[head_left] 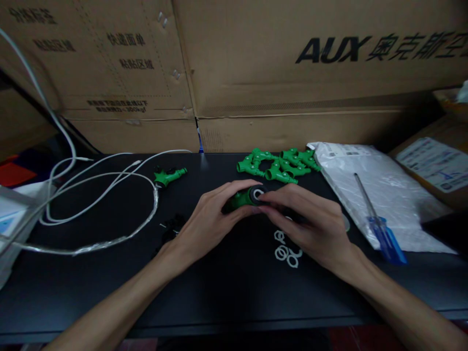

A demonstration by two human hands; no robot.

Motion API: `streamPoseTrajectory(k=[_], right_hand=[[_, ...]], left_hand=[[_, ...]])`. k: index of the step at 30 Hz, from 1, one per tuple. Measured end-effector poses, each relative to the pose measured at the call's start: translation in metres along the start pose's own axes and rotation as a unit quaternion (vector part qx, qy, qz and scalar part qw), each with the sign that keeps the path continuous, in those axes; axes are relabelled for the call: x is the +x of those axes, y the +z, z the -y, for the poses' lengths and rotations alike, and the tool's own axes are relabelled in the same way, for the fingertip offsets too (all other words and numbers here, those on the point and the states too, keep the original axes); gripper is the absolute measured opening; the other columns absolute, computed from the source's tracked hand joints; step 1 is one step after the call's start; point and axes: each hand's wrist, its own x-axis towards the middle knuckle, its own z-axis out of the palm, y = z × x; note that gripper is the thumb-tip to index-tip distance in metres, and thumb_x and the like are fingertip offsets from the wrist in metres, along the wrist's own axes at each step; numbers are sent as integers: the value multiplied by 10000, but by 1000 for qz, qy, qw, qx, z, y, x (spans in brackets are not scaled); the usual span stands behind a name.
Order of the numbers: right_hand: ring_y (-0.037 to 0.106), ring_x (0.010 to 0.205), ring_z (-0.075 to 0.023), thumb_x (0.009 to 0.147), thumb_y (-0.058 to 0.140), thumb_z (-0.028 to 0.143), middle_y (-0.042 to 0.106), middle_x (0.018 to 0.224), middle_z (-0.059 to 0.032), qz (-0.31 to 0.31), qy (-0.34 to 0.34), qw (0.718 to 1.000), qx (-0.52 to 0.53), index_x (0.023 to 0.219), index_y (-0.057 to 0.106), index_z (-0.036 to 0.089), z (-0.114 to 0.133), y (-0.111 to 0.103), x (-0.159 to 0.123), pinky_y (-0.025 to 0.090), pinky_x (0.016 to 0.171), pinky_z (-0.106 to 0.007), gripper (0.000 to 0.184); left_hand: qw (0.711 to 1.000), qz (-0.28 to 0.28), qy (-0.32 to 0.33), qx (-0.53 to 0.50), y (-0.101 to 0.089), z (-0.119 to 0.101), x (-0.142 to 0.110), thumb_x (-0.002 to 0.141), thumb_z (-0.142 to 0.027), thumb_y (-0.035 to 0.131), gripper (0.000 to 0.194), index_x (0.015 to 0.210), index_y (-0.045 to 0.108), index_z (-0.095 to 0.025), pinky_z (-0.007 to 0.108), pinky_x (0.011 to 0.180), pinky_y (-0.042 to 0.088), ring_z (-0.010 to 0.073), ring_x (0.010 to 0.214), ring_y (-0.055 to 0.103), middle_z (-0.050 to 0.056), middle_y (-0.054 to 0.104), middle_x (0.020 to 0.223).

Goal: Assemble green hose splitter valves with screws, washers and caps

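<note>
My left hand (215, 212) is wrapped round a green plastic hose fitting (239, 199) with a black collar (256, 194) at its near end. A white ring (258, 193) shows inside the collar opening. My right hand (307, 219) is closed, with thumb and fingertips pinched at that ring and touching the collar. Below the right hand, several loose white rings (281, 252) lie on the dark table, some partly covered by the hand. Small black parts (173, 225) lie beside my left wrist, partly hidden by it.
Several green fittings (278, 165) are clustered at the back. Another green fitting (168, 176) with black parts lies left. White cables (120, 183) loop across the left side. A blue-handled screwdriver (383, 234) rests on a white plastic mailer (395, 195). Cardboard boxes (241, 73) wall the back.
</note>
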Motion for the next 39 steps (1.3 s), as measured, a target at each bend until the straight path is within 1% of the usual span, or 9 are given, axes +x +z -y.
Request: streamPoseTrajectory(k=[5, 11, 18, 23, 28, 30, 32, 37, 39], right_hand=[[690, 886, -126, 934, 665, 79, 698, 1000, -85, 0, -2, 1000, -7, 1162, 662, 114, 0, -2, -2, 578, 779, -240, 231], [701, 865, -142, 945, 656, 113, 711, 996, -71, 21, 11, 1000, -15, 1187, 684, 168, 2, -5, 0, 593, 752, -256, 250], [686, 751, -147, 946, 657, 139, 731, 902, -69, 27, 1, 998, -50, 1134, 715, 134, -1, -6, -1, 571, 681, -284, 196], [675, 707, -134, 953, 659, 167, 754, 903, -36, 22, 21, 999, -18, 1145, 695, 190, -3, -3, -3, 560, 664, -284, 196], [698, 755, -151, 941, 686, 200, 757, 903, -17, -40, 89, 995, 20, 1095, 696, 242, 2, -5, 1, 576, 671, -293, 160], [685, 772, -158, 948, 678, 232, 740, 902, -23, -72, 127, 989, 14, 1060, 702, 248, 3, -7, 3, 576, 694, -305, 115], [664, 809, -162, 955, 666, 253, 711, 953, -42, -79, 146, 986, 14, 1081, 706, 238, 1, -8, 5, 571, 727, -318, 133], [682, 1037, -200, 925, 705, 328, 707, 1153, -66, 16, 183, 980, 81, 1171, 705, 230, -10, -4, 6, 581, 911, -380, 264], [725, 990, -198, 911, 719, 344, 751, 1113, -48, 51, 229, 960, 155, 1210, 688, 238, -13, -1, 5, 607, 892, -381, 319]], left_hand=[[1000, -1, 4, 6, 1, 0, -1, 939, -279, 703, 386, 1314, 623, -234, 253, 1060, 474, 158, 1198, 658, 3, 712, 1302], [1000, 1, 4, 15, 1, 0, -3, 947, -291, 695, 387, 1325, 614, -263, 294, 1064, 484, 173, 1193, 663, 0, 711, 1305], [1000, 2, 17, 27, 2, 2, -3, 948, -258, 693, 390, 1329, 610, -261, 310, 1076, 484, 177, 1193, 665, 6, 709, 1308], [1000, 9, 3, 24, 2, 2, -3, 952, -294, 688, 369, 1314, 617, -280, 330, 1076, 485, 191, 1199, 662, 0, 709, 1305], [996, 6, -50, -77, 1, 0, -1, 922, -354, 721, 388, 1290, 624, -274, 339, 1024, 518, 216, 1182, 668, 12, 710, 1280], [987, 14, -74, -141, 1, 0, 1, 919, -357, 720, 382, 1274, 625, -255, 337, 969, 545, 222, 1126, 691, 26, 721, 1239], [977, 33, -91, -189, -1, 1, 2, 938, -361, 691, 361, 1267, 626, -227, 327, 915, 560, 213, 1040, 713, 44, 739, 1174], [970, 67, -99, -214, -5, 0, 3, 1000, -427, 584, 357, 1306, 626, -249, 313, 875, 561, 210, 1013, 705, 54, 749, 1085], [968, 77, -105, -214, -6, 0, 3, 1006, -467, 556, 368, 1306, 631, -268, 323, 881, 562, 211, 1004, 703, 52, 752, 1068]])
